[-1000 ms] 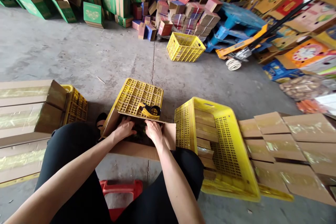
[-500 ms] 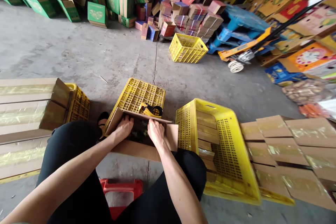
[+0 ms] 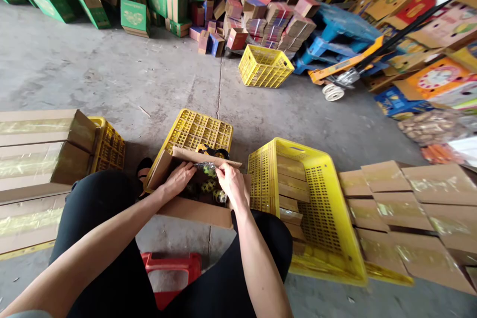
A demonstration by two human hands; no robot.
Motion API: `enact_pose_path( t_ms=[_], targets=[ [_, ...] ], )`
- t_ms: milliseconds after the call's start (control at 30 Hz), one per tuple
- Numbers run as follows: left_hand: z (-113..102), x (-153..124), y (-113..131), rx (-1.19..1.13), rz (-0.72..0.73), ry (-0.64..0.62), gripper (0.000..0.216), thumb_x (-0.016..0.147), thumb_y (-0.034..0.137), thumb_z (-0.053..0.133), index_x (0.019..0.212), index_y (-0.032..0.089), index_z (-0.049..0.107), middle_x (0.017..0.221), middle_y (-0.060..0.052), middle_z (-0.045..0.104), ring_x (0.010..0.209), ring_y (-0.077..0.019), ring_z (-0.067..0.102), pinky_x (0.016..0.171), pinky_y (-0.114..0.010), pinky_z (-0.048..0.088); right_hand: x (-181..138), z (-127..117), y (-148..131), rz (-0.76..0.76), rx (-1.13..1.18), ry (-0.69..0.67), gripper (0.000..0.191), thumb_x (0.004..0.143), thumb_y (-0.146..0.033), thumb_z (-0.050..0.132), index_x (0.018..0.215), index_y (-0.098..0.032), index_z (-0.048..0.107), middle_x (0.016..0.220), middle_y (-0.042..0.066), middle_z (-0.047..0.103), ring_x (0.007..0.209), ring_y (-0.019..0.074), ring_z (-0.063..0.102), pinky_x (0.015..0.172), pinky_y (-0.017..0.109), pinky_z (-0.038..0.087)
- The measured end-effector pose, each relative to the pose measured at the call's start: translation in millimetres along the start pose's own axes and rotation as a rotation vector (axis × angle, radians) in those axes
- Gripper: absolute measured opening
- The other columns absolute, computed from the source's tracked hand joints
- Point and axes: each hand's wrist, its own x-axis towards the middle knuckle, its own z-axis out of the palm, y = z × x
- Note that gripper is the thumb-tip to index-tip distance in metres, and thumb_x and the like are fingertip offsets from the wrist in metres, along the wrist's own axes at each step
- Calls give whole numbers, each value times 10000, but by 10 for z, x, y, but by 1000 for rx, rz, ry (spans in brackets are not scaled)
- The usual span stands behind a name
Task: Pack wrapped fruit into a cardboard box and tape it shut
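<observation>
Cardboard box [image 3: 194, 207] lay open on a yellow crate [image 3: 197, 131]; right hand [image 3: 231, 183] pinched a plastic packet [image 3: 207, 166] just above it; left hand [image 3: 181, 177] touched the packet, grip unclear; packing seemed underway; the next move likely called for gentle lowering.

We look from one head-worn camera, forward and down, close over the cardboard box [image 3: 194, 210], concrete floor [image 3: 112, 79] beyond.
</observation>
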Motion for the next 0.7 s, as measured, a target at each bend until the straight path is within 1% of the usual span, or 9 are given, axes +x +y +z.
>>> enact_pose_path(
  t_ms=[100, 167, 200, 267, 367, 467, 567, 633, 700],
  targets=[
    [31, -29, 57, -14, 25, 20, 330, 1005, 148, 487, 1222, 200, 731, 1346, -150, 641, 1258, -307, 608, 1099, -378, 484, -1, 8, 6, 28, -21, -2, 266, 1119, -345, 508, 1145, -216, 739, 1083, 95, 828, 992, 239, 782, 794, 270, 471],
    [87, -51, 74, -34, 61, -40, 253, 1000, 217, 563, 1159, 205, 759, 1265, -139, 680, 1195, -297, 642, 1058, -373, 512, -1, 28, 7, 51, -57, 1, 272, 1116, -339, 509, 1165, -211, 744, 1109, 116, 825, 1012, 255, 784, 818, 284, 489],
    [117, -63, 70, -39, 76, -80, 211, 976, 219, 610, 1107, 207, 774, 1210, -130, 704, 1166, -290, 658, 1043, -363, 520, 1, 40, 9, 63, -72, 6, 276, 1114, -334, 510, 1178, -206, 746, 1120, 128, 823, 1026, 263, 785, 834, 292, 500],
    [166, -85, 34, -32, 80, -133, 144, 910, 159, 671, 981, 200, 789, 1108, -127, 741, 1134, -292, 678, 1022, -354, 526, 11, 67, 21, 75, -68, 7, 290, 1112, -325, 511, 1195, -187, 753, 1135, 151, 821, 1059, 279, 784, 875, 310, 525],
    [179, -98, -32, -15, 46, -161, 137, 891, 113, 656, 898, 170, 781, 1024, -172, 758, 1134, -338, 689, 1014, -408, 529, 40, 93, 63, 11, 22, -37, 286, 1102, -295, 536, 1234, -184, 765, 1174, 138, 824, 1123, 268, 776, 960, 312, 545],
    [153, -68, -3, -26, 49, -162, 130, 933, 187, 649, 931, 154, 774, 1044, -198, 759, 1158, -373, 688, 1032, -459, 526, 68, 90, 127, -63, 86, -89, 300, 1083, -233, 567, 1313, -223, 759, 1262, 76, 813, 1188, 223, 761, 1046, 278, 529],
    [173, 0, 139, -81, 128, -168, 171, 986, 268, 635, 1084, 193, 753, 1168, -135, 748, 1159, -296, 705, 1058, -376, 524, 64, 53, 189, -89, 105, -104, 348, 1072, -168, 550, 1344, -237, 755, 1346, 48, 781, 1246, 203, 737, 1106, 271, 504],
    [232, 52, 237, -113, 165, -180, 270, 974, 285, 672, 1237, 228, 701, 1291, -101, 705, 1136, -245, 721, 1037, -321, 533, 35, 8, 223, -114, 114, -125, 372, 1057, -141, 556, 1361, -242, 746, 1356, 44, 776, 1244, 195, 736, 1104, 269, 506],
    [310, 101, 294, -118, 161, -199, 425, 922, 236, 727, 1338, 233, 640, 1349, -116, 668, 1101, -246, 739, 995, -321, 553, -17, -45, 253, -151, 68, -160, 375, 1039, -128, 577, 1355, -244, 742, 1336, 49, 785, 1236, 191, 734, 1089, 266, 510]
  ],
)
